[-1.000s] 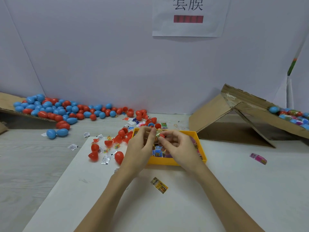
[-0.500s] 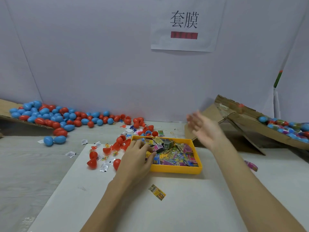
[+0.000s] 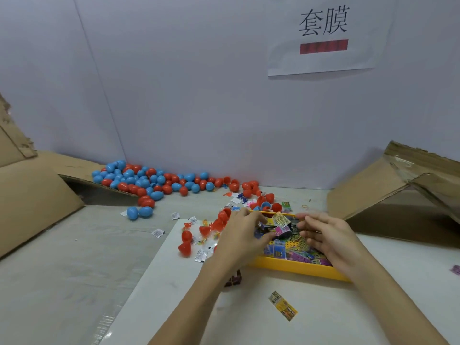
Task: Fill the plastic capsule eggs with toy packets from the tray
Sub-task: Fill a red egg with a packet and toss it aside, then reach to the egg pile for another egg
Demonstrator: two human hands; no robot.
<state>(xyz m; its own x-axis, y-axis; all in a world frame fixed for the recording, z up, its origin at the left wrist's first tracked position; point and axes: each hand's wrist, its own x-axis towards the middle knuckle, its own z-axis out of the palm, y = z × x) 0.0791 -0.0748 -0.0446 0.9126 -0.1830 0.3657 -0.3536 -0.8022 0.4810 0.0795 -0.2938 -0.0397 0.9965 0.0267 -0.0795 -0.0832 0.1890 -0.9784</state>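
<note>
Glossy, smooth plastic capsule eggs (image 3: 149,180), red and blue, are lying left of the smooth yellow plastic tray (image 3: 296,267). Shiny printed foil-like toy packets (image 3: 291,252) are filling the tray. Matt, rough-edged brown cardboard (image 3: 373,195) is leaning right of the tray; a white paper sign (image 3: 323,58) is hanging above.

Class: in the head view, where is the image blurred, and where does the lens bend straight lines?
Head view: motion blur smears the right hand and left hand over the yellow tray; the loose packet stays sharp; wide-angle distortion tilts the wall seam.

Purple packet (image 3: 456,270) — cut off, right edge
</note>
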